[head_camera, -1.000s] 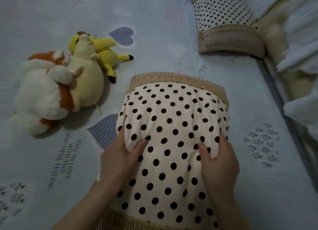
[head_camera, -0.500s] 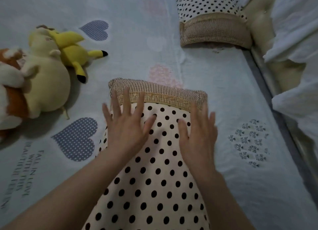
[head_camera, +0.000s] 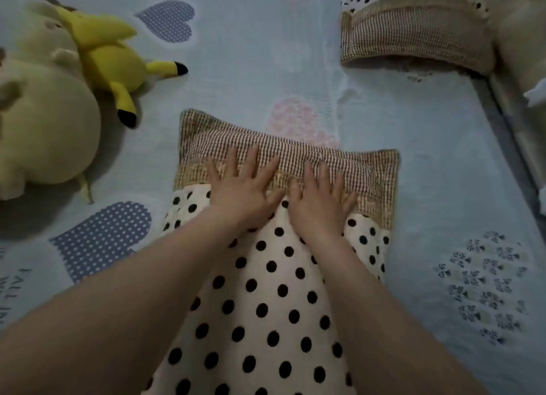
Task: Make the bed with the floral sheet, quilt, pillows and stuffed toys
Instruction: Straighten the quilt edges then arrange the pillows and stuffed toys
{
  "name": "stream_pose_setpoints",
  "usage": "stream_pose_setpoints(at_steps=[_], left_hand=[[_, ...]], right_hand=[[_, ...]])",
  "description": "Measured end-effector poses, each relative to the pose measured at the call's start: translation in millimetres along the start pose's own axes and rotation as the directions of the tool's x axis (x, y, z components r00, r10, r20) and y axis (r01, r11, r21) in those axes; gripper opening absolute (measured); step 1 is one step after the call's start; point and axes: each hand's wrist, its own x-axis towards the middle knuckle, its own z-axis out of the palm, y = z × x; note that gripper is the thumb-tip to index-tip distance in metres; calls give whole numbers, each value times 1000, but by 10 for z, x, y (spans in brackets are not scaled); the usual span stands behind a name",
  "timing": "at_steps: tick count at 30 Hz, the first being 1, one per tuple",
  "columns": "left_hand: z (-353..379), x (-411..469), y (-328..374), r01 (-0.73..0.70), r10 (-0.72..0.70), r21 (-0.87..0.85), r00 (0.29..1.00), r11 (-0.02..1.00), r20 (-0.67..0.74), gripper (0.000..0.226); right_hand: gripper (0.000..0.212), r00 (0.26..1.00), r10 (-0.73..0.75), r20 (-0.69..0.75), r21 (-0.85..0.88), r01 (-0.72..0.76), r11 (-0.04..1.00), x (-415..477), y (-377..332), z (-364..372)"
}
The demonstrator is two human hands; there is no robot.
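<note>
Both hands lie flat, fingers straight and spread, on the far end of a cream pillow with black polka dots (head_camera: 266,291) in the lower middle of the frame; neither hand grasps anything. The left hand (head_camera: 242,188) and the right hand (head_camera: 320,199) sit side by side, almost touching, their fingertips on the pillow's brown checked fabric band (head_camera: 295,155) and their palms over the dotted cloth. The pillow rests on a pale blue sheet printed with dotted hearts and small flower clusters (head_camera: 251,55). At the upper right, a second polka-dot pillow with the same brown checked band (head_camera: 413,37) lies against the bed's edge. At the upper left, a bright yellow stuffed toy with black-tipped limbs (head_camera: 109,61) lies touching a larger pale yellow-green plush toy (head_camera: 44,129), well apart from the hands.
</note>
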Motion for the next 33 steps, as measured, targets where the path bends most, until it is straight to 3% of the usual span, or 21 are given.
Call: stream_pose_setpoints(at_steps=[2,3,5,6,7,8,10,13,14,16,18,20,21,23,24,26,27,29,31,32,33], left_hand=[[-353,-19,26,-44,46,32,997,999,-57,65],[-483,-95,37,-35,39,28,985,999,-171,65],[-535,-380,102,-17,-1,-32,878,999,-478,62],[-436,-538,122,-32,-8,-59,818,998,-575,61],[-232,-716,128,-57,8,-68,815,996,-579,59],[-25,-779,121,-78,46,-43,858,996,-512,59],[403,-881,60,-89,89,13,958,996,-273,59],[360,-670,7,-75,68,-43,987,996,-149,59],[216,-678,17,-96,89,-42,986,995,-138,60],[-100,-847,33,-124,114,-38,971,992,-209,61],[-268,-1175,57,-112,92,-25,909,993,-406,62],[-97,-1672,57,-155,116,-35,854,987,-508,61],[135,-1864,28,-197,161,-26,861,980,-482,60],[630,-2096,-99,-280,294,88,917,956,-269,60],[794,-2157,-161,-302,319,121,933,946,-166,60],[746,-2001,-171,-277,292,131,950,952,-109,60],[620,-2064,-169,-282,300,139,946,949,-126,60],[270,-2092,-165,-279,309,144,911,949,-273,61],[-1,-2356,-198,-249,256,78,850,965,-460,61],[-19,-2550,-230,-261,243,37,825,965,-510,61],[92,-2735,-266,-300,264,12,819,954,-510,61]], right_hand=[[61,996,-39,-75,60,43,997,-106,-20,-304],[62,972,-65,-224,91,87,992,-229,-28,-442],[63,802,-65,-594,114,163,980,-606,-21,-627],[62,732,-60,-679,100,173,980,-750,-7,-567],[60,742,-70,-667,86,170,982,-888,31,-382],[59,805,-105,-584,32,152,988,-925,52,-187],[60,955,-101,-280,-58,88,994,-1023,168,299],[61,996,-63,-59,-3,63,998,-779,229,355],[61,995,-83,-59,8,83,996,-806,208,206],[62,975,-107,-196,59,121,991,-1027,179,-142],[63,876,-84,-475,124,161,979,-1377,141,-395],[62,810,-40,-585,188,184,965,-1877,206,-276],[62,845,-84,-528,150,190,970,-2048,264,-88],[62,961,-174,-216,-8,177,984,-2248,374,402],[62,987,-152,-56,-52,150,987,-2304,441,568],[60,992,-114,59,-33,116,993,-2118,442,533],[59,995,-88,46,35,87,996,-2196,400,396],[58,974,-90,-208,115,116,987,-2316,372,6],[58,849,-87,-522,177,207,962,-2652,405,-270],[58,790,-97,-605,192,263,945,-2870,428,-279],[59,781,-114,-613,196,291,936,-3062,467,-154]])
